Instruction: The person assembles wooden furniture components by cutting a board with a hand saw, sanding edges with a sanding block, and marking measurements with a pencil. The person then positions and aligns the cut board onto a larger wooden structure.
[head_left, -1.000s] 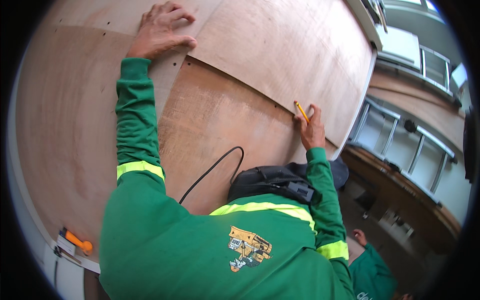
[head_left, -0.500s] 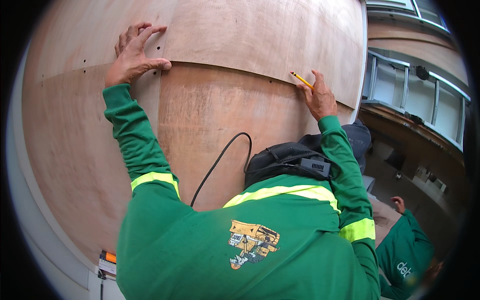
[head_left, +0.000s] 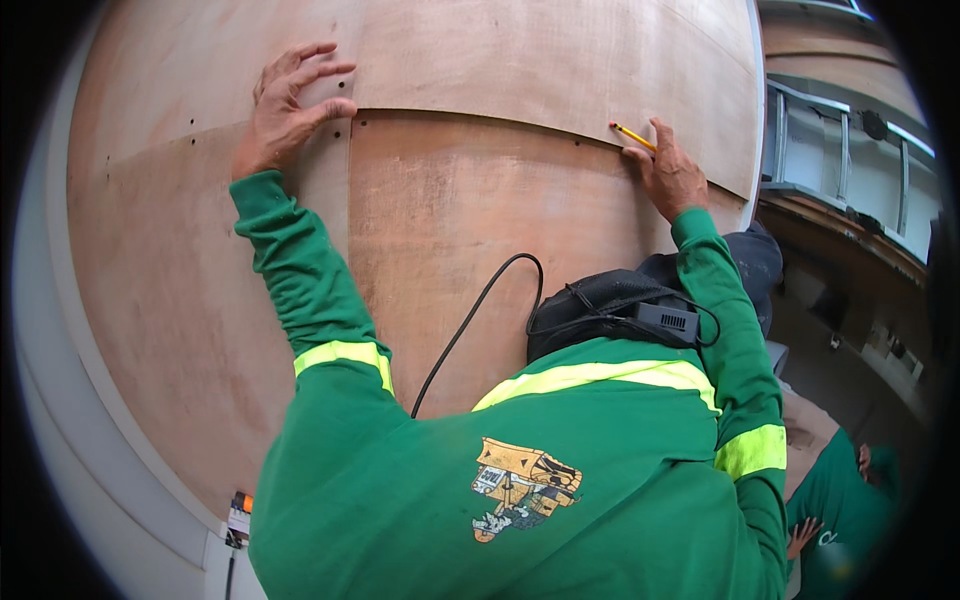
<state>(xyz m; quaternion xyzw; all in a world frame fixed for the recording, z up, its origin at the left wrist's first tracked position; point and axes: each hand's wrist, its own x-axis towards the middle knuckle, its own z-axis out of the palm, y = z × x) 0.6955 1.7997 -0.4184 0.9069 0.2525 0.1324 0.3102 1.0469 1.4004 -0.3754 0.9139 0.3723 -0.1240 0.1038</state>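
My left hand (head_left: 285, 112) lies against the plywood with its fingers spread, beside the left end of the upper plywood sheet (head_left: 520, 60). Its thumb reaches close to the corner where that sheet's lower edge meets an upright seam. At the right end of the same edge is my right hand (head_left: 672, 180), its fingers closed around a yellow pencil (head_left: 635, 137). The pencil points up and left, with its reddish end outward. Below the edge is a darker plywood panel (head_left: 450, 200). Small dark holes dot the wood near my left hand and along the edge.
A black cable (head_left: 470, 325) loops from a black pouch (head_left: 600, 312) at my waist. Metal ladder-like framing (head_left: 845, 155) stands at the right. A co-worker in a green shirt (head_left: 840, 510) is at the lower right. An orange-and-white item (head_left: 240, 512) sits lower left.
The whole view has shifted slightly, carrying the scene to the right. Both my hands keep about the same places on the plywood. The co-worker's arm has come down, a hand against their body.
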